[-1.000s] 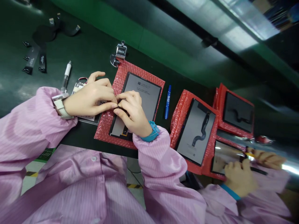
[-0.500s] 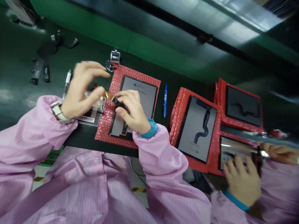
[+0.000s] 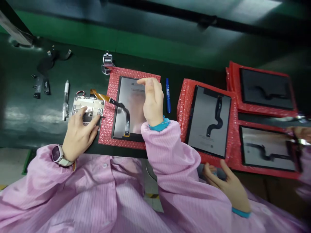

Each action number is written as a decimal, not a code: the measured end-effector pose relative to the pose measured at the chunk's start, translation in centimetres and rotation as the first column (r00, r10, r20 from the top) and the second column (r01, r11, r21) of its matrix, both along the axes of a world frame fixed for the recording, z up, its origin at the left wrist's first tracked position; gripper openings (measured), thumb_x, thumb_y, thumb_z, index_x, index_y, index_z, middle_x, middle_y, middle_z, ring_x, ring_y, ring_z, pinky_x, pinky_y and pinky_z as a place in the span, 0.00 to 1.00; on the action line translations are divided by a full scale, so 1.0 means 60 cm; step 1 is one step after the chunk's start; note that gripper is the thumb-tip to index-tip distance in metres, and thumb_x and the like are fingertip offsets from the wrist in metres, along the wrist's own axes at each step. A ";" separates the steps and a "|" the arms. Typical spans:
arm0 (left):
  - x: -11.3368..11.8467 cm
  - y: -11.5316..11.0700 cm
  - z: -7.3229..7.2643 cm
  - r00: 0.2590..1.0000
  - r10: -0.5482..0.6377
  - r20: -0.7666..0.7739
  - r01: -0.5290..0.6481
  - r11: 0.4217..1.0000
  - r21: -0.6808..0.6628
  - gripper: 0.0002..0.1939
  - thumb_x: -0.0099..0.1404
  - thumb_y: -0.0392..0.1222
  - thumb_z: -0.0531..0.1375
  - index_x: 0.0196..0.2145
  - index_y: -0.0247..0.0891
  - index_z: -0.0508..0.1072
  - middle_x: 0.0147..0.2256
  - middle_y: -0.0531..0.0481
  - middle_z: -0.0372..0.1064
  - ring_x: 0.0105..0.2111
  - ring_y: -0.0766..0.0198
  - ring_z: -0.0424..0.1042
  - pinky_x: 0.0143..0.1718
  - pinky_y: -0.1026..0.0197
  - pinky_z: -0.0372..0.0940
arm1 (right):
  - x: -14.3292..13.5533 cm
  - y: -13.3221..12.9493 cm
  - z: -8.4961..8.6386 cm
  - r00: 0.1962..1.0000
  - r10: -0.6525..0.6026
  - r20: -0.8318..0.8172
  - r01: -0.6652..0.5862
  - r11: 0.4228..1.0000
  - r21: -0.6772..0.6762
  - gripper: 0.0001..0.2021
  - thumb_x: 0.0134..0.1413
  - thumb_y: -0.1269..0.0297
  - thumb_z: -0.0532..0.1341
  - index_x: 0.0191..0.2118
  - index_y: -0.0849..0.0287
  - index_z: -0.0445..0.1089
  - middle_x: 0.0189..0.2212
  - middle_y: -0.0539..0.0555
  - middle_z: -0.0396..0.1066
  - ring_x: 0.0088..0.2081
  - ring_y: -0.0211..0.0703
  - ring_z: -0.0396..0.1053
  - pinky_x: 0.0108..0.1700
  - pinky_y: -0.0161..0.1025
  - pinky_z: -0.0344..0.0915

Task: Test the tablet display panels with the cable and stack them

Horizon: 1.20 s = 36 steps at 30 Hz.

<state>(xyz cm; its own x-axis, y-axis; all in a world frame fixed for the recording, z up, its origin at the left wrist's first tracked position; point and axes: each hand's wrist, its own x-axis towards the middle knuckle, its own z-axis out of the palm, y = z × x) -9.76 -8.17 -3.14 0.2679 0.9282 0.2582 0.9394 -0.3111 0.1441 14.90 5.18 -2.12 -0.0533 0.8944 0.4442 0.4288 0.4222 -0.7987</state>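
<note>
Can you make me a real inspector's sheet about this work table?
Surface: dark green table, with red bubble wrap under the screen.
Job's things: circuit board left of the screen.
Clutter: pen, blue marker, metal counter.
Hands: left hand touches the board with its fingers; right hand is over the screen, nothing seen in it.
Cables: black ribbon on the screen meets an orange ribbon reaching the board; loose black ribbons lie far left.
Surroundings: green wall behind; a co-worker's hand and more screens at right.
</note>
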 end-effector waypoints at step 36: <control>0.086 -0.021 -0.008 0.958 -0.146 0.246 0.159 0.987 -0.037 0.24 0.74 0.48 0.54 0.61 0.32 0.71 0.58 0.34 0.70 0.54 0.42 0.68 0.57 0.39 0.68 | 0.072 -0.215 -0.036 0.913 -0.378 -0.153 0.202 0.745 -0.636 0.37 0.53 0.42 0.63 0.63 0.61 0.67 0.58 0.64 0.70 0.54 0.53 0.70 0.58 0.56 0.67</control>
